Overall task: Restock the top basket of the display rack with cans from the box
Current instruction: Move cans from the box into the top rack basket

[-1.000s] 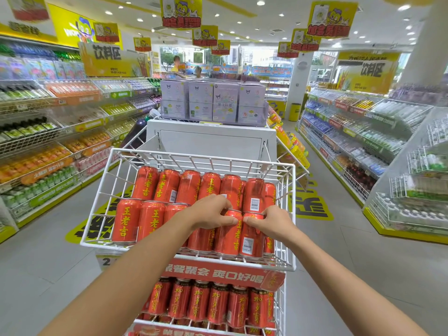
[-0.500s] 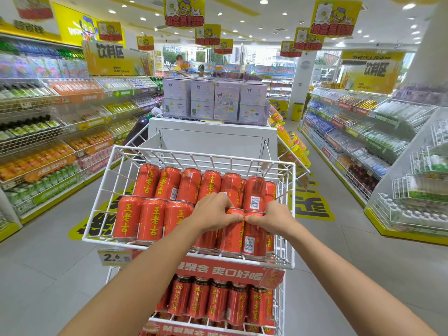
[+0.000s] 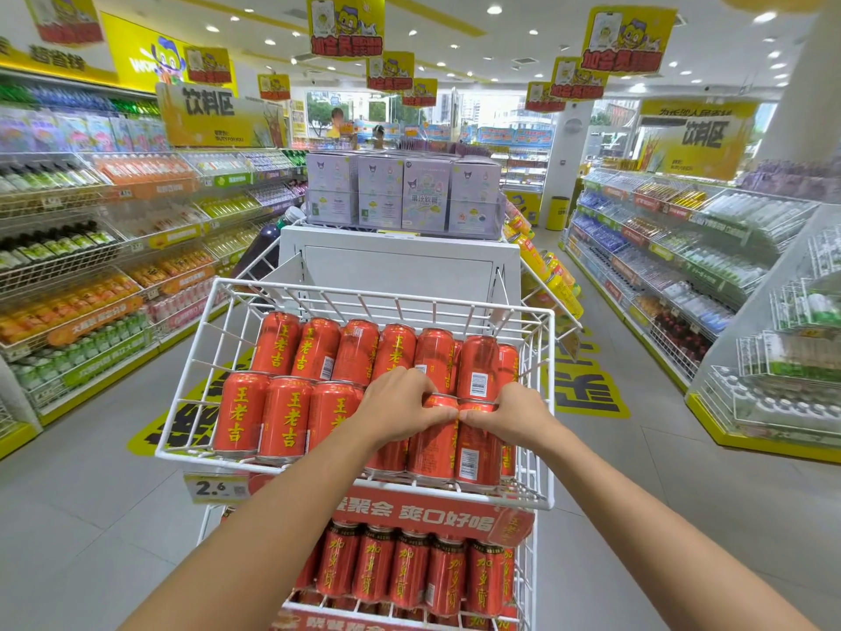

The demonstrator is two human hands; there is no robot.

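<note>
Left hand (image 3: 400,409) curled, fingers gripped top of red can (image 3: 430,444). Right hand (image 3: 512,419) curled, pinched top of neighbouring can (image 3: 475,448). Fingertips of both hands met. Both cans stood in front row, right side of top basket (image 3: 551,425). Back row of cans (image 3: 318,348) behind.

Both forearms bare, reaching forward from the lower corners and converging at centre; wrists roughly straight, backs of hands up; left grip (image 3: 400,407) has fingers (image 3: 439,414) curled down over the top rim of a red can (image 3: 431,444); right grip (image 3: 509,419) curled likewise over the neighbouring can (image 3: 474,453); fingertips of the two grips almost meet.
</note>
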